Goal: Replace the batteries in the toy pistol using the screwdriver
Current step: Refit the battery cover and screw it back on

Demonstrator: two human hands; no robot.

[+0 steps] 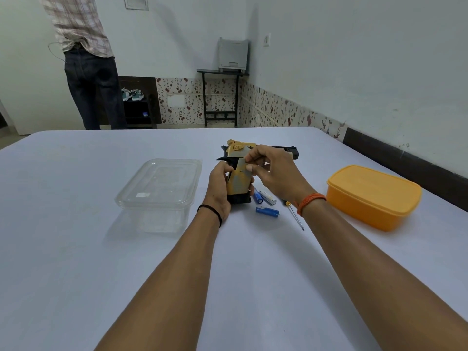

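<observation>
Now | desk [76,249]: white | gold-and-black plastic toy pistol [236,184]: upright at desk centre, butt down | left hand [219,191]: curled round grip | right hand [273,173]: fingertips pinching grip's cover panel | advice: steady pistol, seat cover squarely | blue cylindrical batteries [267,212]: just right of pistol | slim metal screwdriver [295,215]: right of pistol

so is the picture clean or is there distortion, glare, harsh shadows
Head view: wide-angle bend bows the table edge and stretches the forearms; light is soft, with faint shadows beside the clear container and orange box; mild sheen on the clear lid, no harsh glare.
</observation>
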